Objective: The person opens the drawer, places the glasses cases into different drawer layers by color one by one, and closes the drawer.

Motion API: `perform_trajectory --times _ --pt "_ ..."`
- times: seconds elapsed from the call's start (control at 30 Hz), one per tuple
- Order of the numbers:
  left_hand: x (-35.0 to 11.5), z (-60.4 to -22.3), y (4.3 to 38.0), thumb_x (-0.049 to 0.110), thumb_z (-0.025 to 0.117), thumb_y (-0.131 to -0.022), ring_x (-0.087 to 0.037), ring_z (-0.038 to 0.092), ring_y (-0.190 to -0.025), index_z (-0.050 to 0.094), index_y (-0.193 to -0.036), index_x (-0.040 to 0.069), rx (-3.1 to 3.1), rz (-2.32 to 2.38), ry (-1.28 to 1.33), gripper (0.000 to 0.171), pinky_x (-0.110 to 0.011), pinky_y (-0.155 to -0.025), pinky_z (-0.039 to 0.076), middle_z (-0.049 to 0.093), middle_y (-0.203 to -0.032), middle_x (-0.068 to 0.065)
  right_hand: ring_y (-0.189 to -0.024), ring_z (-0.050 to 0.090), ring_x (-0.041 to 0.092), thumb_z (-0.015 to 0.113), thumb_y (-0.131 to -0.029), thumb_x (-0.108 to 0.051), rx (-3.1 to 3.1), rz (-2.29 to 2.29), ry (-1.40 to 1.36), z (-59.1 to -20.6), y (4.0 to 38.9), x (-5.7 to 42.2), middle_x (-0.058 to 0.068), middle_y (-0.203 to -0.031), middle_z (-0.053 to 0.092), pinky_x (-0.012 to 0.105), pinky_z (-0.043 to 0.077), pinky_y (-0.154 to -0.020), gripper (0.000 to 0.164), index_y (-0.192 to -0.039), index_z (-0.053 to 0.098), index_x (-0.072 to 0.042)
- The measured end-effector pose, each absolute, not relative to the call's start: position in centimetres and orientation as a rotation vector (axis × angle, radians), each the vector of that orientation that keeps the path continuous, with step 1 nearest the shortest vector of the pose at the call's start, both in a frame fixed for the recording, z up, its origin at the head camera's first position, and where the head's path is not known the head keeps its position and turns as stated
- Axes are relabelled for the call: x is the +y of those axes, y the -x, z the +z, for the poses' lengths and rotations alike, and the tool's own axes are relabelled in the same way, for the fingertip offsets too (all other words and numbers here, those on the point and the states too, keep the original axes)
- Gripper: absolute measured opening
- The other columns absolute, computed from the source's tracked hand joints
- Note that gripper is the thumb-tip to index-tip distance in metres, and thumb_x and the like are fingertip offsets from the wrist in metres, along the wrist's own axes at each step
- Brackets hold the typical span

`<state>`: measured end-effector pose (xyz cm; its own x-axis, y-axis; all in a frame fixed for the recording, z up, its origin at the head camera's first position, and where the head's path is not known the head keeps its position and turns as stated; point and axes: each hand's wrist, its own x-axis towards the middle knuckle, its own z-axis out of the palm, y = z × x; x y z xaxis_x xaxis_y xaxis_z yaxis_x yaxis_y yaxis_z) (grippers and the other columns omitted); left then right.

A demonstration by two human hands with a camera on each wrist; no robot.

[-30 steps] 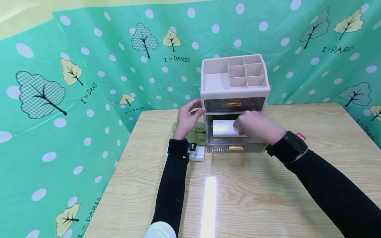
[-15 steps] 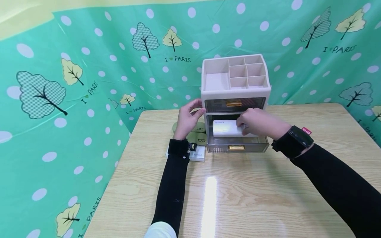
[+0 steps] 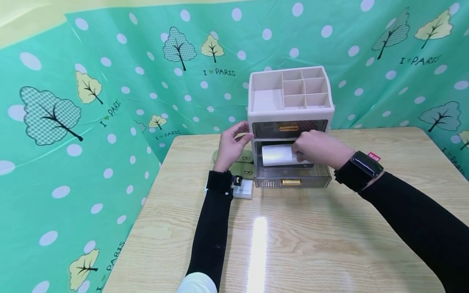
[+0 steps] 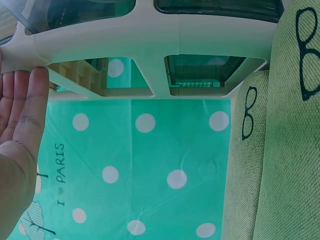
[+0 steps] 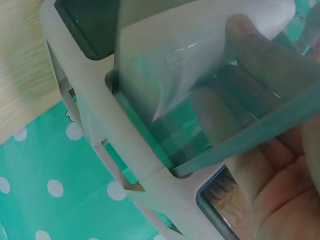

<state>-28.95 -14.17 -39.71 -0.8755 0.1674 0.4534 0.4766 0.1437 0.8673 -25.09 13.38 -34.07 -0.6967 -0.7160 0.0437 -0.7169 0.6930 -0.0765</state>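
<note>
A white drawer organizer point(image 3: 293, 114) stands at the back of the table. Its clear lower drawer point(image 3: 265, 181), with a gold handle, is pulled out. My right hand point(image 3: 316, 147) reaches over this drawer and pinches a white case point(image 3: 277, 155) at its right end. The case lies tilted above the drawer floor. Through the clear drawer wall, the right wrist view shows the thumb on the case point(image 5: 272, 17). My left hand point(image 3: 232, 144) touches the organizer's left side, fingers fairly straight in the left wrist view.
Two green cases point(image 3: 244, 171) printed with glasses lie left of the organizer. A white box point(image 3: 243, 191) with small lettering is in front of them, partly behind the left wrist. The closed upper drawer point(image 3: 271, 129) is dark and clear. A green patterned cloth point(image 3: 205, 101) hangs behind.
The right hand slid a little rightward along the white case, then rose slightly. The case has lifted and tilted, its lettering now barely showing. The left hand stays put.
</note>
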Motion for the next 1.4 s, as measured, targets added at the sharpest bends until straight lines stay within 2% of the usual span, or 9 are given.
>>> perform_trajectory --times 0.2,0.43,0.67,1.17,1.3,1.4 --pt "-14.16 -39.57 29.01 0.012 0.073 -0.094 -0.021 0.066 -0.114 0.068 -0.125 0.002 -2.175 -1.803 0.628 0.033 -0.032 -0.097 0.057 0.071 -0.119 -0.011 -0.059 0.05 0.013 0.084 -0.085 -0.009 -2.866 0.109 -1.191 -34.02 25.08 13.01 -0.003 -0.069 0.063 0.031 0.049 -0.055 0.014 -0.077 0.073 -0.011" --pt "-14.04 -39.55 28.85 0.009 0.073 -0.094 -0.023 0.065 -0.115 0.068 -0.125 0.002 -2.186 -1.82 0.598 0.033 -0.034 -0.097 0.057 0.07 -0.12 -0.013 -0.058 0.056 0.012 0.085 -0.082 -0.009 -2.802 0.013 -1.199 -34.25 25.29 12.83 -0.002 -0.069 0.067 0.034 0.056 -0.057 0.013 -0.076 0.074 -0.011" --pt "-14.02 -39.56 28.79 0.01 0.073 -0.094 -0.021 0.066 -0.115 0.068 -0.125 0.002 -2.183 -1.821 0.598 0.032 -0.033 -0.098 0.057 0.07 -0.12 -0.012 -0.058 0.055 0.012 0.083 -0.083 -0.007 -2.784 -0.095 -1.172 -34.45 25.56 12.83 0.001 -0.071 0.069 0.035 0.058 -0.06 0.007 -0.081 0.077 -0.01" --pt "-14.12 -39.76 28.91 0.013 0.073 -0.094 -0.02 0.066 -0.114 0.068 -0.127 0.004 -2.185 -1.791 0.61 0.034 -0.032 -0.098 0.057 0.071 -0.12 -0.009 -0.056 0.052 0.013 0.082 -0.084 -0.007 -2.778 -0.102 -1.168 -34.2 25.41 12.58 0.0 -0.068 0.066 0.034 0.056 -0.057 0.01 -0.078 0.075 -0.01" --pt "-14.21 -39.79 28.85 0.014 0.073 -0.094 -0.018 0.066 -0.114 0.068 -0.126 0.005 -2.18 -1.78 0.626 0.034 -0.032 -0.097 0.057 0.071 -0.12 -0.007 -0.056 0.057 0.013 0.082 -0.085 -0.008 -2.783 -0.061 -1.161 -33.99 25.15 12.81 0.002 -0.069 0.068 0.036 0.057 -0.056 0.009 -0.08 0.075 -0.008" --pt "-14.26 -39.76 28.83 0.014 0.073 -0.094 -0.018 0.066 -0.113 0.068 -0.126 0.004 -2.178 -1.775 0.635 0.034 -0.033 -0.096 0.058 0.071 -0.119 -0.007 -0.064 0.067 0.018 0.084 -0.085 -0.01 -2.795 0.018 -1.149 -33.59 24.71 13.04 0.006 -0.078 0.072 0.038 0.061 -0.061 0.009 -0.088 0.077 -0.005"
